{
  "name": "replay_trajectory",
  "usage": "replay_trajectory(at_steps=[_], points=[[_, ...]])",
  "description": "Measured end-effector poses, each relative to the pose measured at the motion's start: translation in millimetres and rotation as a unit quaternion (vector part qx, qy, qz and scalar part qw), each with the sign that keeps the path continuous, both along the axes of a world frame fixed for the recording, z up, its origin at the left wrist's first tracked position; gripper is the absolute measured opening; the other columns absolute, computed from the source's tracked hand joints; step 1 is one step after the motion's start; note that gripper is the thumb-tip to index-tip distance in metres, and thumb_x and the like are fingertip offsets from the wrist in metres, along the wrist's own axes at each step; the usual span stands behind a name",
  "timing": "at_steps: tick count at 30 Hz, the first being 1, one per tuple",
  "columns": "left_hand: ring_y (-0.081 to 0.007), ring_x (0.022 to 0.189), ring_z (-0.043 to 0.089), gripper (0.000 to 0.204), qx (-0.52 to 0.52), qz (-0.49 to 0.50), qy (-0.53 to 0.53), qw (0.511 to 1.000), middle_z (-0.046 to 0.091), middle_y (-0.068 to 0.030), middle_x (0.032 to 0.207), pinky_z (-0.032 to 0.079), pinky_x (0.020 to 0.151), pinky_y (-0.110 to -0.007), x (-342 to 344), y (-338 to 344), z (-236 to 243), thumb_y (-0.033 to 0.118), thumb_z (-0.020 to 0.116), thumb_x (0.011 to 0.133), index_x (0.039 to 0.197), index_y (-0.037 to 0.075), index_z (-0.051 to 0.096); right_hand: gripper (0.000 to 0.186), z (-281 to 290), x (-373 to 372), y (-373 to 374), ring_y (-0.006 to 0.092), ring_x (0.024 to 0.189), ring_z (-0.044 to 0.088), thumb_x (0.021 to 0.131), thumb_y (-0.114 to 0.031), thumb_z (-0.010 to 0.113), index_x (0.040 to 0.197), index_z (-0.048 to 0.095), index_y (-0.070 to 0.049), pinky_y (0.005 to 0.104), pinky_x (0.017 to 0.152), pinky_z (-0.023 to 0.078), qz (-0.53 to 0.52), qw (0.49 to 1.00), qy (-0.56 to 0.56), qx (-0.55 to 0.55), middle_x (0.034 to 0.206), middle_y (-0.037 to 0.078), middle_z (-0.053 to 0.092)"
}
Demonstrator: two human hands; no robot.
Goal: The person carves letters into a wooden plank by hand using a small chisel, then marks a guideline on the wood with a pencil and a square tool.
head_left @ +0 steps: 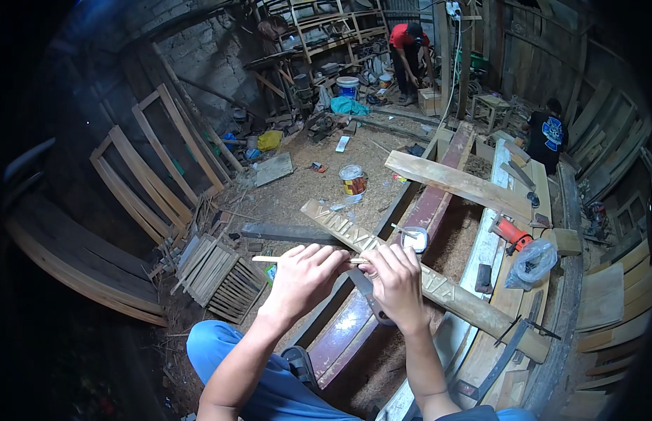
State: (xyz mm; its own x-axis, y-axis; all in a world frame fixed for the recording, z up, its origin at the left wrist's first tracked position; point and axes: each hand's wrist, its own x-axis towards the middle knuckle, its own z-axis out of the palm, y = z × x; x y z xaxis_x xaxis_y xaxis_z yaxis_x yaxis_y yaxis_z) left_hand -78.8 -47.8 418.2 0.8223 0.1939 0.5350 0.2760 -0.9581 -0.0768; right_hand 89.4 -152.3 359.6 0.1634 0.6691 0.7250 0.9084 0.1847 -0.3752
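A thin wooden stick (267,259) runs sideways in front of me. My left hand (306,279) is closed around its middle, with the stick's pale end jutting out to the left. At its other end my right hand (392,282) pinches with bent fingers. Just below the right hand is a dark flat metal blade (371,298); whether it touches that hand I cannot tell. Behind both hands a long board with raised carved shapes (445,289) lies slantwise across the bench. Beside it stands a small white tub (415,240) of pale paste, with a thin stick on its rim.
A clamp (505,354) grips the board's right end. A red power tool (512,231) and a plastic bag (533,263) lie at right. A paint bucket (352,180) stands on the shavings-covered floor. Two people, one in a red shirt (408,36), work farther back.
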Motion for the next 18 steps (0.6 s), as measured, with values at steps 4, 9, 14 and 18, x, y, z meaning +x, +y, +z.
replay_trajectory(at_steps=[4, 9, 14, 18], points=[[-0.0188, 0.071, 0.062, 0.017, 0.015, 0.022, 0.007, 1.0, 0.059, -0.001, 0.078, 0.049, 0.062, -0.034, 1, -10, -7, 0.022, 0.074, 0.088, 0.1, 0.012, 0.068, 0.011, -16, -7, 3, 0.0281, 0.077, 0.063, 0.092, -0.016, 0.071, 0.101, 0.068, -0.009, 0.0408, 0.073, 0.043, -0.024, 0.996, 0.043, 0.075, 0.083, 0.006, 0.065], [-0.0178, 0.072, 0.061, 0.02, 0.011, 0.029, 0.011, 0.999, 0.057, -0.0004, 0.081, 0.049, 0.062, -0.034, 0, -10, -18, 0.023, 0.073, 0.087, 0.104, 0.014, 0.067, 0.015, -26, -12, 4, 0.023, 0.074, 0.063, 0.088, -0.016, 0.076, 0.101, 0.07, -0.011, 0.0387, 0.07, 0.041, -0.048, 0.995, 0.05, 0.073, 0.079, 0.003, 0.062], [-0.0199, 0.062, 0.058, 0.016, 0.016, 0.021, -0.011, 1.0, 0.054, -0.0023, 0.071, 0.047, 0.056, -0.034, 7, -21, -19, 0.018, 0.076, 0.088, 0.101, 0.012, 0.07, 0.013, -38, -10, -2, 0.0224, 0.066, 0.062, 0.09, -0.014, 0.074, 0.102, 0.07, -0.011, 0.038, 0.066, 0.04, -0.067, 0.992, 0.053, 0.097, 0.075, 0.001, 0.062], [-0.0239, 0.066, 0.069, 0.017, -0.148, 0.03, -0.08, 0.985, 0.068, -0.0055, 0.082, 0.053, 0.055, -0.037, 14, -31, -45, 0.017, 0.072, 0.093, 0.109, 0.011, 0.071, 0.012, -46, -22, -2, 0.0231, 0.059, 0.064, 0.101, -0.017, 0.066, 0.102, 0.069, -0.006, 0.0373, 0.063, 0.042, -0.063, 0.979, 0.133, 0.139, 0.076, 0.003, 0.071]])
